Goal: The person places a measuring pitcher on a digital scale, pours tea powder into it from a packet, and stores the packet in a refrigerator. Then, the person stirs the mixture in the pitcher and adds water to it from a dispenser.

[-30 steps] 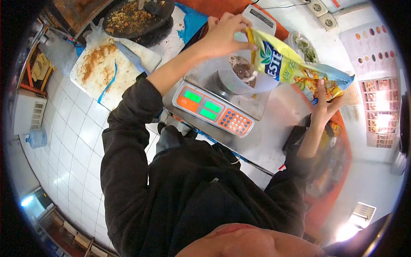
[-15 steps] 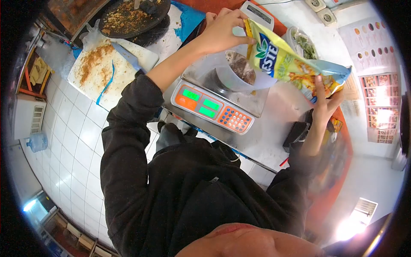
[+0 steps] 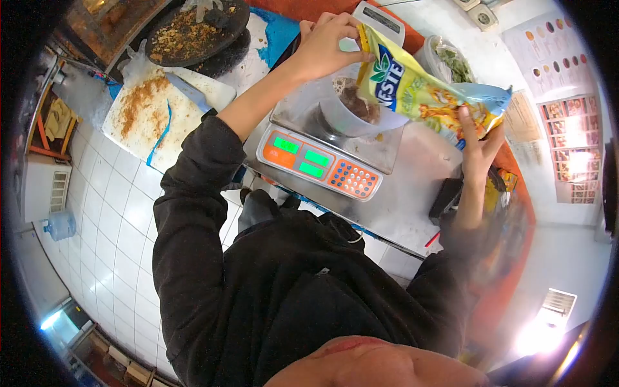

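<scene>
A yellow-green Nestea pouch (image 3: 412, 90) lies aslant over a white plastic container (image 3: 345, 117), its yellow-edged end at the container's rim. The thumb and fingers of my left hand (image 3: 325, 48) pinch that edge. My right hand (image 3: 480, 145) grips the pouch's far, pale blue end from below. Inside the container is dark brown powder (image 3: 356, 103); the pouch hides part of it. The container stands on the steel plate of an orange-and-grey digital scale (image 3: 320, 161), whose green displays are lit. I cannot make out powder falling.
To the left, a white cutting board (image 3: 138, 119) bears brown crumbs, a knife (image 3: 187, 91) and a blue strip. Behind it is a dark round pan (image 3: 196, 35) with crumbs. A tub of green leaves (image 3: 451, 61) and a second, grey scale (image 3: 380, 22) stand beyond the pouch.
The pouch and both hands have shifted slightly left in view, my right hand a little more. Both hands keep their hold. The container stays on the scale.
</scene>
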A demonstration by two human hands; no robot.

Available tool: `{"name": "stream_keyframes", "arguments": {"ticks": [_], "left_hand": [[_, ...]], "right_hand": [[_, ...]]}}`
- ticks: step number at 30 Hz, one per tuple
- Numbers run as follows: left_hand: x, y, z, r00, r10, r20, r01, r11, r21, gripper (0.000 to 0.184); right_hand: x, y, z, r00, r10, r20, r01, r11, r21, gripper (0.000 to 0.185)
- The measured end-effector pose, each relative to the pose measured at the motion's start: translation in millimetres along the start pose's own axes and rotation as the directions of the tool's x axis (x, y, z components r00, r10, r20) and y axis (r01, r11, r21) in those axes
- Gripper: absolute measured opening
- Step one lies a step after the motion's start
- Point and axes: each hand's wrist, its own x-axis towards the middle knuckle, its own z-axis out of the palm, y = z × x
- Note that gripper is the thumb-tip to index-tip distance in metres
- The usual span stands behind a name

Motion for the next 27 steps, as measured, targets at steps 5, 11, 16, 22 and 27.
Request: {"name": "stream_keyframes", "arguments": {"ticks": [5, 11, 16, 22, 27], "left_hand": [[-2, -3, 5, 0.999, 0.004, -0.032, -0.005, 0.999, -0.04, 0.038], [-2, -2, 2, 1.0, -0.011, -0.003, 0.011, 0.999, -0.051, 0.037], [-3, -1, 1, 1.0, 0.029, 0.009, -0.029, 1.0, 0.005, 0.033], [-5, -2, -1, 1.0, 0.019, 0.025, -0.019, 1.0, -0.004, 0.035], [-2, -7, 0, 1.0, -0.022, 0.011, 0.023, 0.999, -0.023, 0.033]], "right_hand": [[5, 5, -3, 0.996, 0.026, -0.085, -0.026, 1.0, 0.001, 0.027], [1, 3, -2, 1.0, 0.022, -0.021, -0.023, 1.0, -0.013, 0.027], [4, 0, 0, 1.0, -0.006, 0.017, 0.007, 0.999, -0.032, 0.029], [6, 2, -4, 0.994, -0.003, 0.107, 0.01, 0.998, -0.059, 0.031], [6, 6, -3, 0.999, -0.025, 0.045, 0.027, 0.999, -0.035, 0.025]]}}
